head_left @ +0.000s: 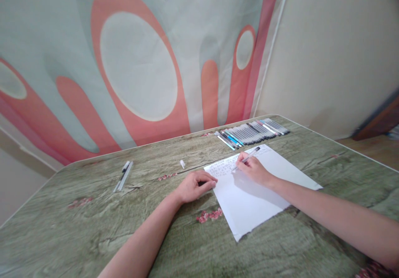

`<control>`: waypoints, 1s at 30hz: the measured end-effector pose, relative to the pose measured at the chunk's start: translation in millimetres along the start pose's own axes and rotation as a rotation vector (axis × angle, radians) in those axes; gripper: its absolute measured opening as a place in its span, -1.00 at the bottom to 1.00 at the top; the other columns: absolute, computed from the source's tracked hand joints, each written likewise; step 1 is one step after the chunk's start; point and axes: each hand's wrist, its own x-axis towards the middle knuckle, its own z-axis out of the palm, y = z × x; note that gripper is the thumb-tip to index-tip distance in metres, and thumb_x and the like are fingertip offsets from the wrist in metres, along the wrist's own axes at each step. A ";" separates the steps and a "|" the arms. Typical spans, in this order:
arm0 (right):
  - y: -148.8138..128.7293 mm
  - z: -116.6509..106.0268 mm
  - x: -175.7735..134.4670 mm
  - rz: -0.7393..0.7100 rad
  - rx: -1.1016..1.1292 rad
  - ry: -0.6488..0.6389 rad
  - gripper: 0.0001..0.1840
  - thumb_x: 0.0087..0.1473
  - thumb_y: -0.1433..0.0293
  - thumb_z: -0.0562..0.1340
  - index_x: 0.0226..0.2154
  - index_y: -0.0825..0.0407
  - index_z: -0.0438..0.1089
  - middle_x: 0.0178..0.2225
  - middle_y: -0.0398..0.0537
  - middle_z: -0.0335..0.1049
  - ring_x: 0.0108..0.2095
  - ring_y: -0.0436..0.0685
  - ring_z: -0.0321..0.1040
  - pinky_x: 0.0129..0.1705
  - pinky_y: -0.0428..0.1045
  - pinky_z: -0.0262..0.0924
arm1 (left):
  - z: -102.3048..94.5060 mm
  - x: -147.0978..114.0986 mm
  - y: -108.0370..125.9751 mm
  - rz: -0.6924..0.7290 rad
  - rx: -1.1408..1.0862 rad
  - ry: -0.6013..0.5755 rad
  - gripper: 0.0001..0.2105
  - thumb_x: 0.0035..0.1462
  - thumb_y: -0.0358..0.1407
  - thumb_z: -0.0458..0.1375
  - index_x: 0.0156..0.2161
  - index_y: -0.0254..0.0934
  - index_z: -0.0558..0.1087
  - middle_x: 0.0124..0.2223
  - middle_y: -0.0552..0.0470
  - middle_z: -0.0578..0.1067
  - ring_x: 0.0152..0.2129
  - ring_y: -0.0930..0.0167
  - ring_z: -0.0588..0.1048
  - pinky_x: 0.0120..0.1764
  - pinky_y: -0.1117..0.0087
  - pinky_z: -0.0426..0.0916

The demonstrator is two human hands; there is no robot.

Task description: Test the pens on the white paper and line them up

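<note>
A sheet of white paper point(264, 199) lies tilted on the table, with rows of small dark handwriting across its upper part. My right hand point(252, 170) is closed around a pen point(251, 155), a clear barrel with a dark end pointing up and away. The pen's lower end meets the paper near the written lines. My left hand point(195, 185) rests at the sheet's left edge, fingers loosely bent and thumb apart, holding nothing; its fingertips touch the paper's border.
A long row of pens point(252, 131) lies side by side beyond the paper. A small white cap point(182, 163) sits left of the sheet. Farther left are a few pens point(124, 176). The wood-patterned table point(93, 228) reaches a patterned wall covering point(140, 70).
</note>
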 end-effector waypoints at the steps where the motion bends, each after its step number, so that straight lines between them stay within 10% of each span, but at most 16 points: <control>1: 0.0 0.2 -0.3 0.010 0.011 -0.001 -0.83 -0.03 0.32 0.08 -0.56 0.03 0.16 -0.67 -0.28 0.09 -0.63 -0.06 0.05 -0.55 -0.12 -0.05 | -0.2 0.0 0.5 -0.002 -0.003 0.001 -0.76 0.09 -0.22 0.05 -0.35 -0.28 0.52 -0.26 -0.08 0.52 -0.30 0.41 0.45 -0.18 0.42 0.28; 12: 5.4 1.0 -2.0 0.058 0.112 -0.076 -0.70 0.03 0.14 0.06 -0.48 0.04 0.21 -0.63 -0.22 0.21 -0.57 -0.02 0.17 -0.47 -0.10 0.06 | -3.1 -10.3 -3.6 -0.164 -0.048 0.114 -0.69 0.08 -0.16 0.03 -0.25 -0.34 0.50 -0.30 -0.05 0.53 -0.37 0.41 0.45 -0.30 0.47 0.30; 20: 8.6 2.2 -1.6 0.060 0.136 -0.103 -0.68 0.04 0.12 0.05 -0.44 0.04 0.22 -0.61 -0.21 0.23 -0.57 -0.02 0.18 -0.48 -0.10 0.07 | -48.0 -15.4 -43.6 -0.411 0.410 0.730 -0.77 0.03 -0.31 0.06 -0.20 -0.31 0.44 -0.32 -0.02 0.46 -0.43 0.48 0.40 -0.31 0.45 0.28; 30: 0.1 -1.0 -2.2 -0.070 0.179 -0.056 -0.71 0.00 0.16 0.11 -0.39 0.06 0.29 -0.53 -0.19 0.27 -0.54 -0.03 0.17 -0.51 -0.11 0.05 | -48.5 -6.7 -63.9 -0.635 0.634 0.602 -0.77 -0.02 -0.19 0.09 -0.34 -0.33 0.42 -0.40 -0.04 0.44 -0.41 0.38 0.40 -0.32 0.41 0.22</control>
